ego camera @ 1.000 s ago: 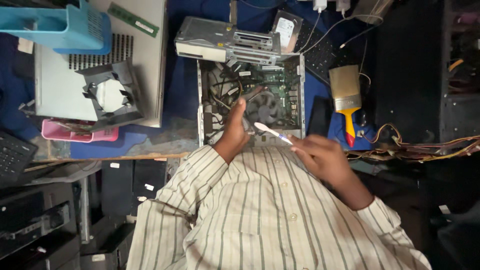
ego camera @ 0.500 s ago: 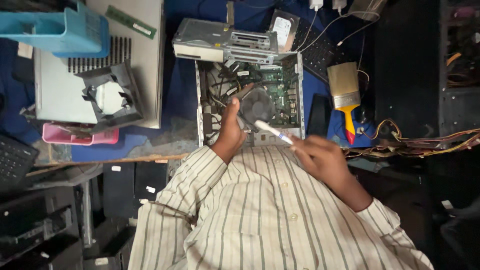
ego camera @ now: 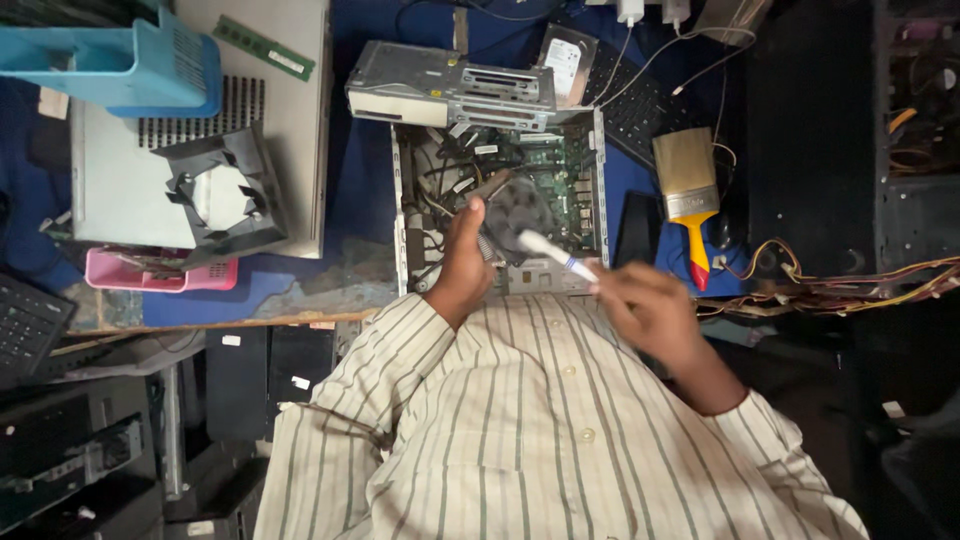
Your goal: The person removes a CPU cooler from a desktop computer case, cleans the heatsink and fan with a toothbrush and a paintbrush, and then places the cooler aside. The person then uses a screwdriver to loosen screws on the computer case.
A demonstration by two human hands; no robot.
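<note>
The slim white pen-shaped tool (ego camera: 556, 256) lies with its long axis on a diagonal: its free end points up and to the left, over the round black cooling fan (ego camera: 520, 208), while its lower end runs down to the right into the person's right hand (ego camera: 645, 305). That hand is closed around the tool's lower end, fingers pinching it; the forearm comes in from the lower right, its striped sleeve pushed back past the wrist.

The open grey metal computer case (ego camera: 500, 205) lies flat on the blue-covered table (ego camera: 355, 170), its side panel off. Inside sit a green circuit board (ego camera: 560, 165), the fan and a tangle of black cables (ego camera: 440, 185). A grey metal drive cage (ego camera: 450, 92) rests across the top edge of the case.

The left hand (ego camera: 462, 262) reaches into the case just left of the fan, thumb raised, its fingers curled down among the cables; whether they grip anything cannot be told. Its arm wears the same striped sleeve.

Right of the case lie a wide paintbrush with a yellow and red handle (ego camera: 688, 200) and a black keyboard (ego camera: 650, 100). On the left stands a blue plastic tray (ego camera: 120, 60), and a pink plastic tray (ego camera: 155, 272) sits near the table edge.
</note>
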